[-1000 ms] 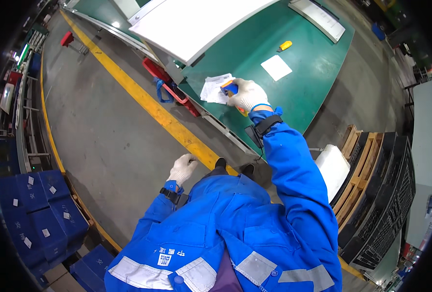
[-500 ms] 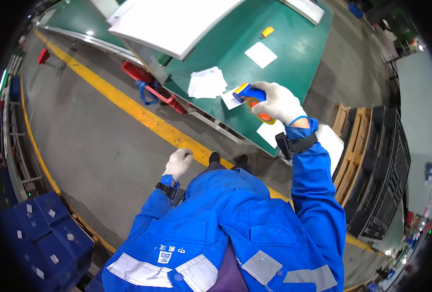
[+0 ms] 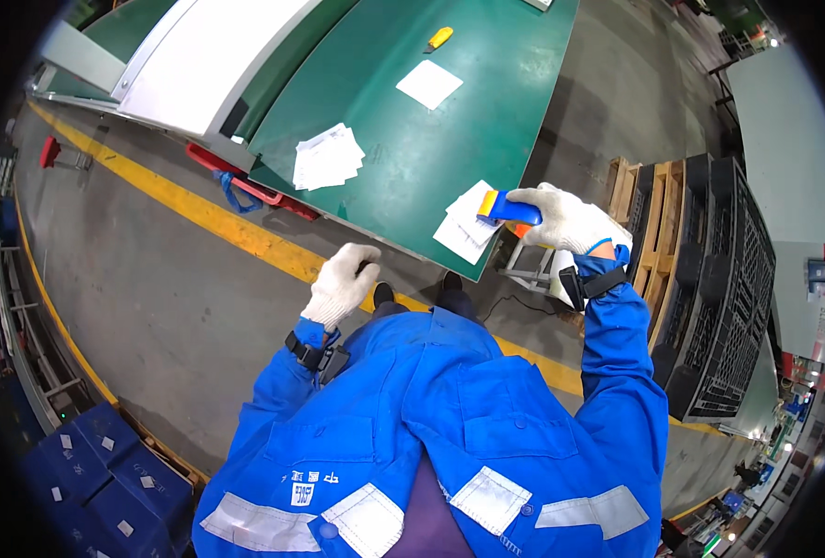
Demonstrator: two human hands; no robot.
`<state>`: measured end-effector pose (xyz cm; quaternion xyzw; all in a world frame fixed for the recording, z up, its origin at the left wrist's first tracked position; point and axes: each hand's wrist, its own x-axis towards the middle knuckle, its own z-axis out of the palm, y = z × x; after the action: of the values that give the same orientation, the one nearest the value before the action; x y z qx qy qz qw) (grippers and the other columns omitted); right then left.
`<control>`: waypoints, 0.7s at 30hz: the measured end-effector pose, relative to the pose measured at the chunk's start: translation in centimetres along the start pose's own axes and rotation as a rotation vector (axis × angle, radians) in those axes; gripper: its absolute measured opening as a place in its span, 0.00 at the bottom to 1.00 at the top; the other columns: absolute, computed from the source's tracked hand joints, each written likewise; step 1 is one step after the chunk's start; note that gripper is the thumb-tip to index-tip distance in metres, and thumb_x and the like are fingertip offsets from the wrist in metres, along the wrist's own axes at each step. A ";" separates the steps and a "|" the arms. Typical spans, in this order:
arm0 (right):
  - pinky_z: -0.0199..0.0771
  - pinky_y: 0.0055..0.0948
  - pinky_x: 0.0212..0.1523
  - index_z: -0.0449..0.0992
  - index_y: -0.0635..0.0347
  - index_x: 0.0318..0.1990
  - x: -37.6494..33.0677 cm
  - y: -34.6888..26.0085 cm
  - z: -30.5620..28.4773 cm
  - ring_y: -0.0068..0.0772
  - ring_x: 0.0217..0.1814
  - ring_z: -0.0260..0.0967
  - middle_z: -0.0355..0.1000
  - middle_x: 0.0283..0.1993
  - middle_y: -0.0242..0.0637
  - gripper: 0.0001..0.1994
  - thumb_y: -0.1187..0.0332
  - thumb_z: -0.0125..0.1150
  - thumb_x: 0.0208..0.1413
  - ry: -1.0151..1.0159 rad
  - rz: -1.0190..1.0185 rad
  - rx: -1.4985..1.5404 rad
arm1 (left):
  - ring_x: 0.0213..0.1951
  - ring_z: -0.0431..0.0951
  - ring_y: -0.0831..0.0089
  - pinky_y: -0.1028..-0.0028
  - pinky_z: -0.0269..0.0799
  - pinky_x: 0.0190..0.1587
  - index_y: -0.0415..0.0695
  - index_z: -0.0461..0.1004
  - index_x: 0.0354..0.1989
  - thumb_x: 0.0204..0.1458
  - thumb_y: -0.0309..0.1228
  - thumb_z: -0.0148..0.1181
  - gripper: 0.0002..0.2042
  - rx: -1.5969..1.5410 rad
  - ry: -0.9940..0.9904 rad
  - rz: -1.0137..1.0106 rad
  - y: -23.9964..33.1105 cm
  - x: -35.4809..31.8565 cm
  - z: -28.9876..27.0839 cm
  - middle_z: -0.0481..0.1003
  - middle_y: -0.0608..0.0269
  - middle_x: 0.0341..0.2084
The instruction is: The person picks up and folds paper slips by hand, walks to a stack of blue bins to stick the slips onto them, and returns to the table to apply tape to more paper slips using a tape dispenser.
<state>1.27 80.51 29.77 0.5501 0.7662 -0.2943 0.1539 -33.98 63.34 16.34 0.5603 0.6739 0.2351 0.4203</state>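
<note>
My right hand, in a white knit glove, is wrapped round a blue and yellow gun-shaped hand tool with an orange part. Its yellow front end is over or against overlapping white paper sheets at the near right corner of the green table; contact is unclear. My left hand, also gloved, hangs before the table edge with fingers curled toward the thumb and nothing showing in them. Left on the tabletop lies a fanned pile of white sheets. Farther back is another white sheet.
A yellow cutter knife lies farther back on the table. A large white panel covers its left part. Wooden and black pallets stand upright at right. A red crate is under the table's left edge. Blue boxes sit at lower left.
My right hand has carried the tool toward the table's near right corner. Sheets now overlap there, where one lay apart. My left hand has risen slightly, and the whole view has shifted.
</note>
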 end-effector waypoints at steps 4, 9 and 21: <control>0.79 0.44 0.63 0.77 0.44 0.69 1.6 3.7 0.5 0.56 0.59 0.78 0.74 0.55 0.48 0.36 0.64 0.77 0.48 -0.027 -0.129 -0.021 | 0.53 0.84 0.52 0.61 0.79 0.57 0.39 0.80 0.55 0.63 0.31 0.62 0.15 0.035 0.012 0.194 6.0 2.9 3.2 0.81 0.47 0.49; 0.80 0.46 0.60 0.77 0.41 0.70 3.0 8.1 2.3 0.57 0.56 0.78 0.73 0.52 0.47 0.38 0.65 0.78 0.46 -0.011 -0.284 0.034 | 0.52 0.84 0.49 0.59 0.79 0.57 0.40 0.80 0.55 0.63 0.30 0.61 0.14 0.097 0.029 0.249 10.7 8.3 9.2 0.80 0.47 0.49; 0.79 0.48 0.58 0.76 0.40 0.70 3.8 15.3 8.1 0.55 0.54 0.76 0.72 0.51 0.45 0.42 0.65 0.80 0.41 0.128 -0.393 0.133 | 0.52 0.82 0.46 0.55 0.79 0.56 0.44 0.81 0.53 0.64 0.32 0.57 0.13 0.250 0.007 0.071 10.3 14.4 15.8 0.79 0.47 0.50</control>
<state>13.52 81.79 17.01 0.4168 0.8458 -0.3330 0.0079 -15.44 77.31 11.62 0.6311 0.6791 0.1659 0.3363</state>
